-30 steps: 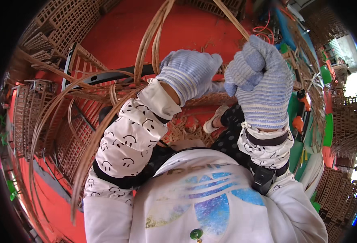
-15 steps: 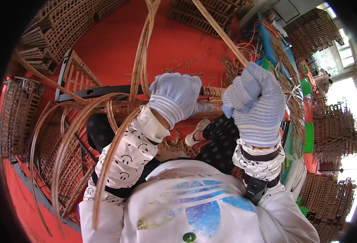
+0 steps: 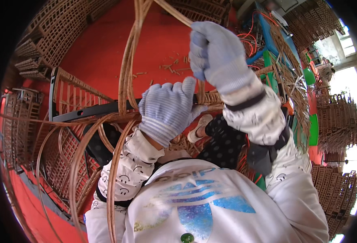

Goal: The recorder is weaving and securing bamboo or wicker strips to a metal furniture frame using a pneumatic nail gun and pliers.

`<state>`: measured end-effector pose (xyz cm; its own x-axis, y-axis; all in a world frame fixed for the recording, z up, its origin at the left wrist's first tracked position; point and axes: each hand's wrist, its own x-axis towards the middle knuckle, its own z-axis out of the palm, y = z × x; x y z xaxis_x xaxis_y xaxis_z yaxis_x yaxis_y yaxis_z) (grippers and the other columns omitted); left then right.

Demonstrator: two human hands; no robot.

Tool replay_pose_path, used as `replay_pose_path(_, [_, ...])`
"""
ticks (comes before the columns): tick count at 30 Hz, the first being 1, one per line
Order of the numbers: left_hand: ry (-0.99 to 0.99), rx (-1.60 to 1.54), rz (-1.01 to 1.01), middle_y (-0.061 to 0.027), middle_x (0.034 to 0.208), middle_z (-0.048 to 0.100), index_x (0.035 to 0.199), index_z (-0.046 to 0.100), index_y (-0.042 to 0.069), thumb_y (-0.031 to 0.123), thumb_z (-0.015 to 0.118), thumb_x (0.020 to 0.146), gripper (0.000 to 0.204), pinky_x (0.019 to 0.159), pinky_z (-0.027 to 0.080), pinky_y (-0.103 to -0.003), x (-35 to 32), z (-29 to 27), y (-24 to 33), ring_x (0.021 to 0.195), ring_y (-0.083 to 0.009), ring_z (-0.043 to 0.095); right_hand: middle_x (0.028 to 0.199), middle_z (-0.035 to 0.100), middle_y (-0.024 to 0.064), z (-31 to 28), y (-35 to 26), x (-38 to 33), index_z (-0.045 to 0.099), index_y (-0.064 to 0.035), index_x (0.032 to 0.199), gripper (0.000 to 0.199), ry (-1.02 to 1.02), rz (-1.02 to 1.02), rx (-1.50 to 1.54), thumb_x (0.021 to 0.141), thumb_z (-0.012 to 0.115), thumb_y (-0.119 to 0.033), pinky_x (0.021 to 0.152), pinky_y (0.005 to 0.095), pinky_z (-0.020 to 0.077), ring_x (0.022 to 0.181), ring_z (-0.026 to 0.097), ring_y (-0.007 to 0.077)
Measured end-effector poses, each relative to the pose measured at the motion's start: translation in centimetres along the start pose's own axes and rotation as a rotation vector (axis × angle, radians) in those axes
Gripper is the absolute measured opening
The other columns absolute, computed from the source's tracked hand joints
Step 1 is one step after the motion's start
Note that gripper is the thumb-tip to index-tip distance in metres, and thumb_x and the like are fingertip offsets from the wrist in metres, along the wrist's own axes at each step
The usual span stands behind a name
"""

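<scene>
My right hand (image 3: 217, 56), in a blue-and-white striped knit glove, is raised above the frame, closed on a tan rattan strip (image 3: 174, 12). One end of that strip runs up and left past the view's edge; a short length shows below the fist, against the wrapped bar. My left hand (image 3: 168, 107), gloved the same, lies over the bar of a partly woven black metal frame (image 3: 87, 112), fingers bent round it and thumb pointing right. Its fingertips are partly hidden. Beside it, a bundle of long strips (image 3: 127, 69) rises from the bar, and others loop down over my left forearm.
Stacks of brown woven lattice panels (image 3: 56, 32) stand at far left, with more (image 3: 338, 190) along the right. Loose strips (image 3: 294, 77) are heaped near a blue table edge (image 3: 269, 32). Offcuts (image 3: 170, 67) and an orange cord (image 3: 249, 38) lie beyond the frame.
My right hand has moved up and to the left, carrying the rattan strip with it. My left hand stays at the bar, shifted slightly; the hanging strips have swung.
</scene>
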<state>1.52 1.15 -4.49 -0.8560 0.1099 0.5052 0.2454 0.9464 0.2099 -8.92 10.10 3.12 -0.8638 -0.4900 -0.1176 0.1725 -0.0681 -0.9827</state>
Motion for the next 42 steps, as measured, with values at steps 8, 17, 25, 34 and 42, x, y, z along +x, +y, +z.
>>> replay_pose_path(8, [-0.257,-0.153,-0.054,-0.0067,0.098,0.061,0.113,0.058,0.014,0.019,0.071,0.070,0.046,0.067,0.051,-0.038,0.6,-1.5,-0.2,0.075,-0.0250,0.064,0.051,0.044,0.0036,-2.1,4.9,5.7,0.052,-0.0072,0.072,0.020,-0.194,0.525,-0.221,0.086,0.050,-0.022,0.037,0.0376,0.0359,0.037,0.042,0.0196])
replay_pose_path(17, [-0.456,-0.624,0.059,-0.0178,0.086,0.064,0.100,0.064,0.002,0.007,0.057,0.072,0.030,0.069,0.051,-0.038,3.4,-1.4,-3.7,0.077,-0.0323,0.064,0.094,0.062,0.0143,-6.1,3.7,-4.9,0.060,-0.0053,0.100,0.031,-0.195,-0.559,-1.008,0.078,0.067,-0.026,0.074,0.0410,0.0505,0.082,0.063,0.0349])
replay_pose_path(25, [-0.415,-0.390,0.185,-0.0114,0.084,0.065,0.098,0.066,0.003,0.006,0.046,0.082,0.026,0.065,0.049,-0.029,4.5,-0.5,-4.9,0.070,-0.0221,0.061,0.082,0.061,0.0119,-5.1,5.7,-5.5,0.064,-0.0056,0.086,0.023,-0.162,-0.760,-1.086,0.066,0.074,-0.011,0.065,0.0386,0.0496,0.079,0.062,0.0318])
replay_pose_path(34, [0.116,-0.333,0.068,-0.0127,0.093,0.060,0.090,0.062,0.004,0.001,0.054,0.065,0.026,0.070,0.047,-0.037,-4.3,-1.9,0.2,0.073,-0.0276,0.058,0.084,0.064,0.0101,-5.3,5.1,-5.9,0.066,-0.0084,0.087,0.019,-0.188,-0.536,-1.057,0.070,0.072,-0.017,0.067,0.0380,0.0504,0.077,0.063,0.0299])
replay_pose_path(42, [-0.043,-0.284,0.274,-0.0022,0.101,0.064,0.090,0.066,0.016,0.015,0.063,0.066,0.024,0.075,0.049,-0.030,-6.0,-3.3,2.5,0.076,-0.0138,0.063,0.093,0.061,0.0052,-5.2,5.8,-8.5,0.064,-0.0119,0.091,0.026,-0.230,-0.675,-1.136,0.065,0.070,-0.013,0.068,0.0363,0.0490,0.078,0.060,0.0254])
